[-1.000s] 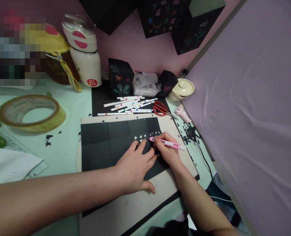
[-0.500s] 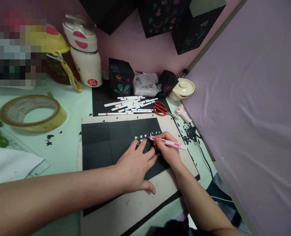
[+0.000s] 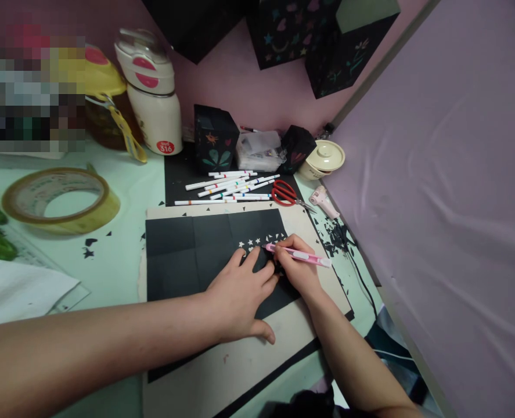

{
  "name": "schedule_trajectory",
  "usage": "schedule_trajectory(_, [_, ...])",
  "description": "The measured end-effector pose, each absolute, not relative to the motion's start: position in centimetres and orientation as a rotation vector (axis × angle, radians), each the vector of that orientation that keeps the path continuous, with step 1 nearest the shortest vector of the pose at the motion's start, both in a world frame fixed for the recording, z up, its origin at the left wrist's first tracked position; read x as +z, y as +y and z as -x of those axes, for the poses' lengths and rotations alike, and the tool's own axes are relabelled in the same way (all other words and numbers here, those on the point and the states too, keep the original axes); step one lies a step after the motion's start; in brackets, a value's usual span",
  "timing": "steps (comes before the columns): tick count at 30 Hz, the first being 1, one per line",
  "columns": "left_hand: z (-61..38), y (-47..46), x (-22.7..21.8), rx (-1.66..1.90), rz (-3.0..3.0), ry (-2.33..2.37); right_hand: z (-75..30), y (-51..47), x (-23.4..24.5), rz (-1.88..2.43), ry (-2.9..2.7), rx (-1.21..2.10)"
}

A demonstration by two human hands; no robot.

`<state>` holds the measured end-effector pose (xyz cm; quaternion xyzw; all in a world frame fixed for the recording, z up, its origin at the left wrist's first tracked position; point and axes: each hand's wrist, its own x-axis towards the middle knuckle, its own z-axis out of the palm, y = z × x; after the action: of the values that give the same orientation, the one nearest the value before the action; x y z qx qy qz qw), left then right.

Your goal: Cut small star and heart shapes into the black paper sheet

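Black folded paper lies on a pale board, creased into panels. Small star and triangle holes show light through its right part. My left hand presses flat on the paper, fingers spread, thumb out toward me. Between the fingers and thumb of my right hand is a pink craft knife, held like a pen. Its dark tip touches or nearly touches the paper just beyond my left fingertips, beside the cut holes. Part of the pattern is hidden under my fingers.
White marker pens and red-handled scissors lie behind the board. A tape roll and white bottle stand left. At right are a pink glue gun, black paper scraps and a lidded bowl. Black decorated boxes stand behind.
The knife tip has shifted very slightly toward me. My left hand stays in place on the paper, and the view has moved a little.
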<state>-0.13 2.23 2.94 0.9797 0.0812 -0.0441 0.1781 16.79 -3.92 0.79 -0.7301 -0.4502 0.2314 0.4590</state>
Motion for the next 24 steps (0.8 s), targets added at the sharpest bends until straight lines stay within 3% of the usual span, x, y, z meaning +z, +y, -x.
schedule_trajectory(12, [0.1,2.3,3.0,-0.141,-2.788,0.240,-16.7,-3.9,1.6,1.739,-1.019,0.565])
schedule_trajectory(24, [0.2,2.1,3.3,-0.136,-2.820,0.232,-16.3,-1.8,1.8,1.882,-1.324,0.567])
